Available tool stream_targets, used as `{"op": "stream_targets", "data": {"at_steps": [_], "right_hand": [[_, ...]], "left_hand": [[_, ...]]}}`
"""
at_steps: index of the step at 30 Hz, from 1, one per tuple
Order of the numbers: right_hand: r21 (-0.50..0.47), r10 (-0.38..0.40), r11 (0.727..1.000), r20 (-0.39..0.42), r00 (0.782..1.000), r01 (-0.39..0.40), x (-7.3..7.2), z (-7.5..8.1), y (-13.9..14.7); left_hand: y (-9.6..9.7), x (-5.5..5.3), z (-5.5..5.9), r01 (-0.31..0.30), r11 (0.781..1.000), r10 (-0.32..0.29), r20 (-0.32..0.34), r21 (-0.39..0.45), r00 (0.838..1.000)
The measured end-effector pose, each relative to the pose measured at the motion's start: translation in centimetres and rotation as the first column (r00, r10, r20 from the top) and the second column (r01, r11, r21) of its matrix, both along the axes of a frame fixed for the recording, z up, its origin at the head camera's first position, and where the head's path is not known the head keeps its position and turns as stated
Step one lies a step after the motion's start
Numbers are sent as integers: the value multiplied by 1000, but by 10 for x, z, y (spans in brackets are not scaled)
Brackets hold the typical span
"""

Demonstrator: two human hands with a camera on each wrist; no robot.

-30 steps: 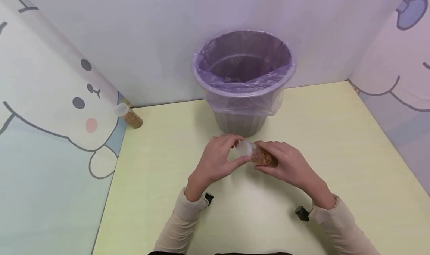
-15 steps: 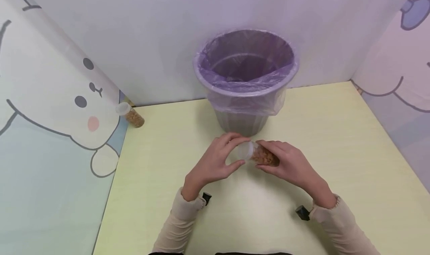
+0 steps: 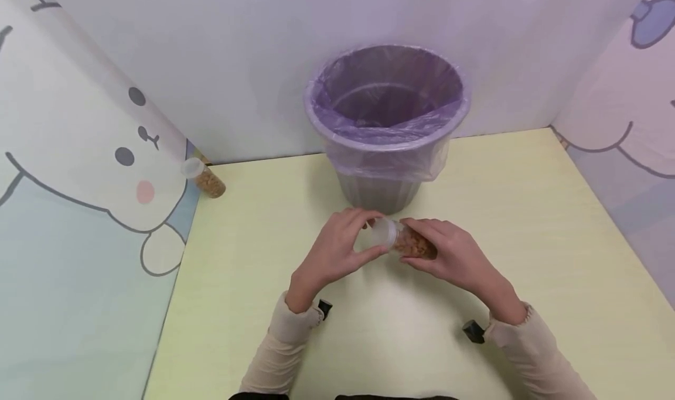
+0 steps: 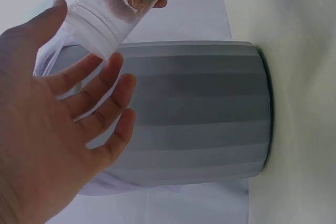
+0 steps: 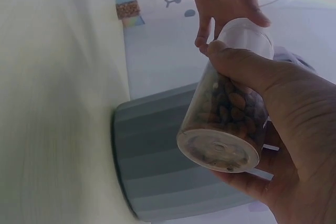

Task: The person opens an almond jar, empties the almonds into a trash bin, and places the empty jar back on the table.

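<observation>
A clear plastic jar (image 3: 413,243) of brown, almond-like nuts is held tilted above the table, in front of the bin. My right hand (image 3: 454,253) grips its body, thumb on one side and fingers round the other, as the right wrist view shows. At the other end, my left hand (image 3: 334,248) pinches the translucent screw lid (image 4: 93,29) between thumb and fingertips. In the left wrist view the remaining fingers spread away from the lid. The nuts (image 5: 233,109) lie toward the jar's base, and the lid sits on the jar's mouth.
A grey bin (image 3: 377,192) with a purple liner bag (image 3: 390,160) stands just beyond my hands, against the back wall. Another lidded jar (image 3: 210,183) of brown pieces is at the table's far left corner. Cartoon-printed walls (image 3: 79,154) border the pale yellow table (image 3: 253,224).
Half a second ago my left thumb and fingers were spread off the lid; now they have closed back on it. The right hand keeps its grip on the jar, almost still.
</observation>
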State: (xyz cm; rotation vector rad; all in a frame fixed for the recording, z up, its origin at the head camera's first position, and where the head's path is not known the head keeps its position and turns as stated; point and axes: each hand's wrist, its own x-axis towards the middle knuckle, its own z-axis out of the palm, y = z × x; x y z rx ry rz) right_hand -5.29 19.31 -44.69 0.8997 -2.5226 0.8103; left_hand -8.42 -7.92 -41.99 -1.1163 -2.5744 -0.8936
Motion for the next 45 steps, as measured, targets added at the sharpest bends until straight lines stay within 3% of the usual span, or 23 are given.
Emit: {"op": "stream_targets", "data": {"at_steps": [12,15,20,23,45], "right_hand": [[1,2,1000,-1,1000,-2,-5,-3,-2],[7,2,1000,7,1000,-2,-6,-4,-2],[-4,-1,1000,9,1000,1,-5,-4,-1],[-14,-2,1000,9,1000,2,-5,-4,0],[-6,-4,1000,-6,1000,4,-7,-5,-1]], "left_hand": [[1,-1,-1,-60,997,61,15,-47,998],[-2,-2,-2,-6,999,7,18,-51,1000],[-4,-5,-3,147,989,-147,13,-8,989],[-4,-6,-3,178,984,-178,2,-1,984],[-6,-7,-2,121,993,-121,24,-7,992]]}}
